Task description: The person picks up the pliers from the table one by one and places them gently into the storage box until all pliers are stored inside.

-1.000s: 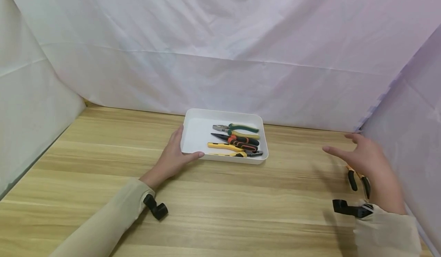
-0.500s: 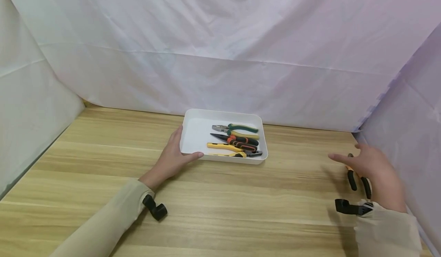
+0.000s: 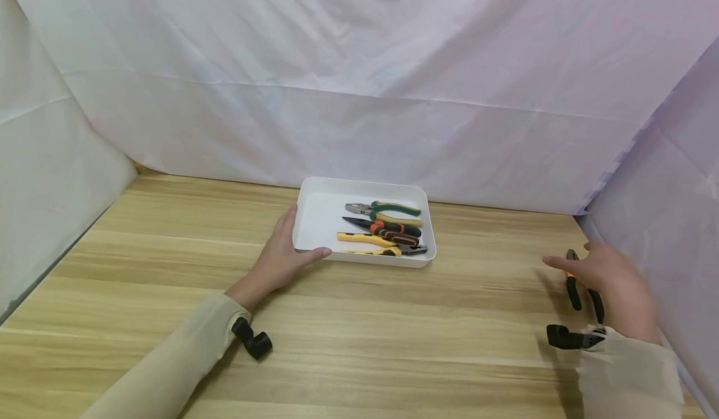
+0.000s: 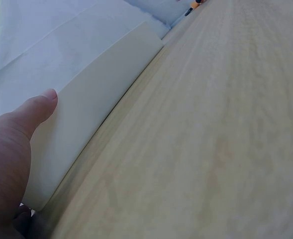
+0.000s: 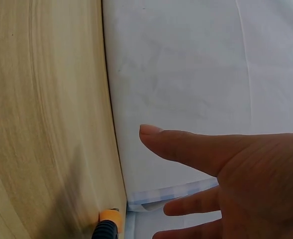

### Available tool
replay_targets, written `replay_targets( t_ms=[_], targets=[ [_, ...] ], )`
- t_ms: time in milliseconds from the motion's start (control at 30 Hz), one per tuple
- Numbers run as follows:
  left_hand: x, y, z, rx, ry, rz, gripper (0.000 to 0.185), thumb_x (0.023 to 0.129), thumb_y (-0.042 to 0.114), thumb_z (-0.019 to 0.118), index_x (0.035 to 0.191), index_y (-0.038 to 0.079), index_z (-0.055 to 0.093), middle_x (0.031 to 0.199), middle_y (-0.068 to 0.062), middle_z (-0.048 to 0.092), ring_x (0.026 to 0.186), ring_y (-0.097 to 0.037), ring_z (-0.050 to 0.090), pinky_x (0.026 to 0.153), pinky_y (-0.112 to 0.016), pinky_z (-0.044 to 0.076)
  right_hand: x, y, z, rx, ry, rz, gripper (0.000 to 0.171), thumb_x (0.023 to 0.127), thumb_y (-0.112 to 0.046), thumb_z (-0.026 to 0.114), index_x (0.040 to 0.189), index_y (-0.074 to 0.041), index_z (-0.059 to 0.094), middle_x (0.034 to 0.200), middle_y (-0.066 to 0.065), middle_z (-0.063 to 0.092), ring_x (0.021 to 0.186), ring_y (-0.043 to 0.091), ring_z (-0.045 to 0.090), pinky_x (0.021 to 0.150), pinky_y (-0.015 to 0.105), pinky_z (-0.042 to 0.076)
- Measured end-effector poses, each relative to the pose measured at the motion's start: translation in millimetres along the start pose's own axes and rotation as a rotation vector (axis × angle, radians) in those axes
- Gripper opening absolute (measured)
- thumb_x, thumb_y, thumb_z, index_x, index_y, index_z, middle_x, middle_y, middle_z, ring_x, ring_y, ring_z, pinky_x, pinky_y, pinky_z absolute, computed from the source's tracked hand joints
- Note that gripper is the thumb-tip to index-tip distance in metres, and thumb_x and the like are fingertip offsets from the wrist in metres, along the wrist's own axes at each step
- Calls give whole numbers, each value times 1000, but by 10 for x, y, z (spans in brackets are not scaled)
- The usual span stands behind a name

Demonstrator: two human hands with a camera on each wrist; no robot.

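Observation:
My left hand (image 3: 275,255) holds the left front corner of a white tray (image 3: 382,261), thumb along the front wall and fingers at the left side. In the tray lie green-and-yellow combination pliers (image 3: 396,208), black-and-orange long-nose pliers (image 3: 393,227) and yellow-handled pliers (image 3: 367,239). Over at the right, my right hand (image 3: 615,285) hovers with thumb and fingers spread, nothing between them. Partly beneath it, another pair of pliers (image 3: 573,294) with black-and-orange handles lies on the table; the hand overlaps part of it. The right wrist view catches only a bit of these pliers (image 5: 108,222).
The wood-grain table (image 3: 393,338) meets a white cloth wall (image 3: 359,125) behind the tray. Another cloth wall (image 3: 668,207) rises close beside the right hand, and one (image 3: 50,175) stands at the far left.
My right hand has lowered and come back toward me over the pliers on the right, uncovering their nose. The left hand and the tray have stayed put.

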State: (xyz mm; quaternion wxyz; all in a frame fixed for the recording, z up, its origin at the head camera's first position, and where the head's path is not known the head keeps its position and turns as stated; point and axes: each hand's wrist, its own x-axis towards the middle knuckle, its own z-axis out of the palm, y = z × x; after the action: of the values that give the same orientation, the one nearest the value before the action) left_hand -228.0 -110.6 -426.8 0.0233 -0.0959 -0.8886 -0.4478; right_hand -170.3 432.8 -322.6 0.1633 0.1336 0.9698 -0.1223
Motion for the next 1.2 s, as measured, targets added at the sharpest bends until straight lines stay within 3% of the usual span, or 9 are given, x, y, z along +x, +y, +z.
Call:
replay_targets(
  t_ms=[33, 133, 233, 633, 867, 1200],
  targets=[
    [0, 0, 1, -3, 1, 2, 124, 78, 54, 83, 163, 7, 5, 170, -17, 13, 156, -37, 19, 125, -59, 22, 7, 8, 9, 1, 0, 4, 121, 93, -75, 45, 146, 28, 9, 131, 45, 50, 118, 66, 41, 86, 68, 48],
    [3, -4, 5, -12, 4, 7, 124, 78, 53, 83, 163, 7, 6, 169, -17, 14, 156, -36, 20, 125, -58, 23, 28, 19, 37, 1, 4, 6, 119, 93, -74, 46, 146, 28, 12, 145, 50, 23, 126, 71, 27, 93, 72, 43],
    [5, -5, 5, -16, 3, 8, 124, 78, 53, 83, 163, 7, 6, 169, -17, 14, 156, -36, 20, 125, -58, 23, 43, 17, 62, 4, 10, 4, 118, 94, -72, 47, 146, 28, 13, 147, 51, 17, 128, 71, 24, 97, 74, 39],
    [3, -15, 3, -13, 8, 14, 124, 78, 53, 83, 163, 7, 6, 169, -17, 15, 155, -37, 22, 124, -59, 24, 111, 7, 118, -26, 5, 9, 116, 94, -70, 50, 143, 30, 19, 143, 52, 23, 125, 68, 33, 96, 70, 44],
    [5, -18, 4, -12, 8, 18, 123, 78, 53, 83, 163, 7, 7, 169, -17, 15, 155, -37, 23, 124, -59, 25, 127, 57, 134, -10, 48, 38, 111, 95, -66, 51, 143, 29, 21, 143, 51, 24, 126, 69, 31, 99, 71, 42],
    [7, -11, 5, -2, 4, 4, 124, 78, 53, 83, 163, 6, 6, 169, -17, 15, 156, -37, 20, 125, -58, 23, 114, 108, 130, -8, 10, 82, 111, 94, -65, 54, 142, 30, 21, 143, 50, 25, 119, 66, 40, 93, 66, 47]
  ],
)
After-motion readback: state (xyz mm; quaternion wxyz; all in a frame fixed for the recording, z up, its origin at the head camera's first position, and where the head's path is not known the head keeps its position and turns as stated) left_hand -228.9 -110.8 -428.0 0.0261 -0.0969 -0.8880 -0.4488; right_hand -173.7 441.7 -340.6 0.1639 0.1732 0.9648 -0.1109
